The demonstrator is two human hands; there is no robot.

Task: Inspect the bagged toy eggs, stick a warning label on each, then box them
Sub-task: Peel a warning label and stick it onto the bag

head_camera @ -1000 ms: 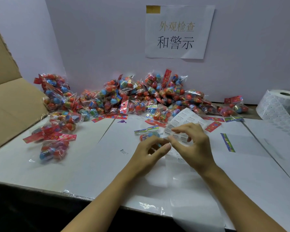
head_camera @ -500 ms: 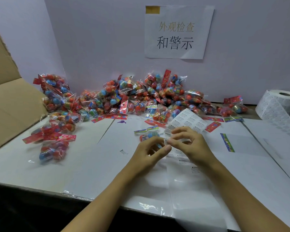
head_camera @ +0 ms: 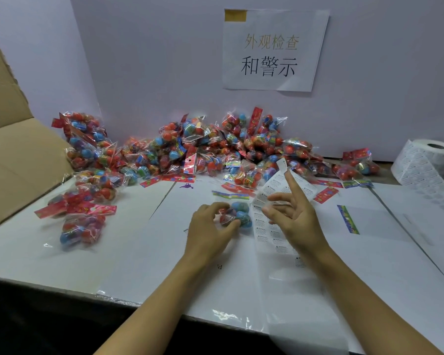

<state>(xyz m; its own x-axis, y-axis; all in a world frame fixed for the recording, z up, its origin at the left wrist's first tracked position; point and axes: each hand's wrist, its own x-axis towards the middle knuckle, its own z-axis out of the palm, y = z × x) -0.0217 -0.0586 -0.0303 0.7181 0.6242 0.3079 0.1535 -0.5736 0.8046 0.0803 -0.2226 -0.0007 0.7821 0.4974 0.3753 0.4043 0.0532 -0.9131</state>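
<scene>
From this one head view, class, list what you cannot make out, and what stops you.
- Cardboard box: its inside, cut off by the left edge.
- Label strip: print too small.
- Bag of eggs: partly hidden by the left hand.
- Label roll: cut off by the right edge.

A white paper sign point(head_camera: 274, 49) taped to the far wall reads "外观检查" in pale gold and "和警示" in black below it. The label sheet point(head_camera: 272, 226) on the worktop by the right hand point(head_camera: 292, 213) carries rows of small printed warning labels, too small to read, as on the label roll point(head_camera: 426, 165) at far right.
</scene>
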